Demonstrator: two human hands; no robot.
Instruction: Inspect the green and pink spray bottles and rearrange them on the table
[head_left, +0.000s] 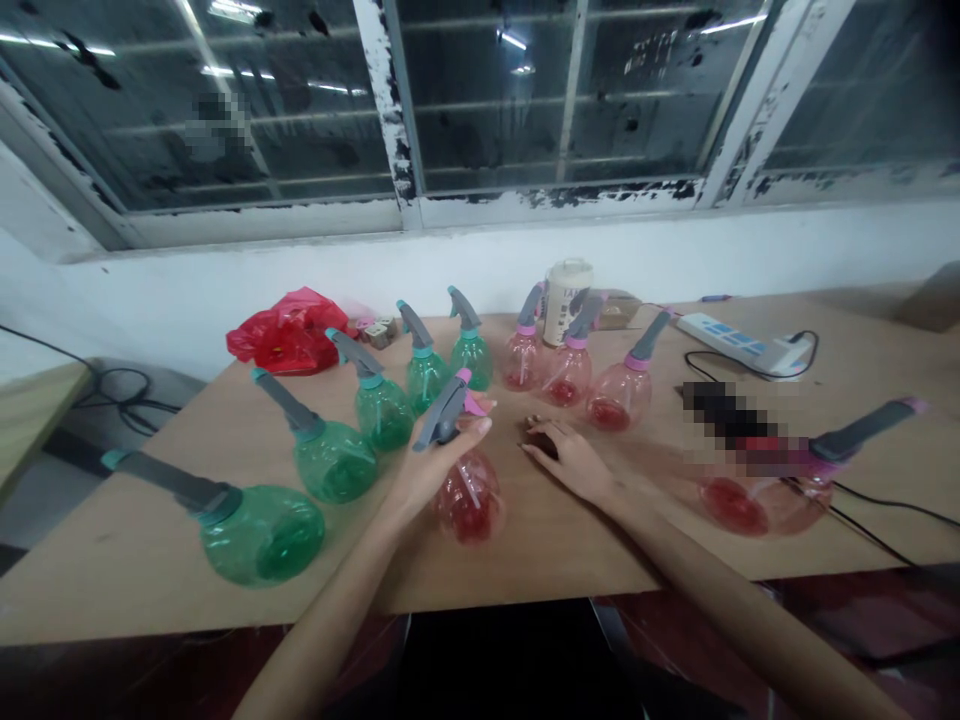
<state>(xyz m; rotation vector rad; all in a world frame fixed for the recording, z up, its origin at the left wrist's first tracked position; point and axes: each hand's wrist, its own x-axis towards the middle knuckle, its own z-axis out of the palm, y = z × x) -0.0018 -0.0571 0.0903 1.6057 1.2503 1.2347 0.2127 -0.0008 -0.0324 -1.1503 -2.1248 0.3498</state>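
Observation:
My left hand is wrapped round the neck of a pink spray bottle with a grey trigger head, which stands near the table's front middle. My right hand lies just to the right of it, palm down on the wooden table, fingers curled over a small dark thing I cannot make out. Several green spray bottles line up to the left. Three pink ones stand behind, and another pink bottle stands at the right.
A red plastic bag lies at the back left. A cream container and a white power strip with black cables sit at the back right. A white wall and window run behind the table.

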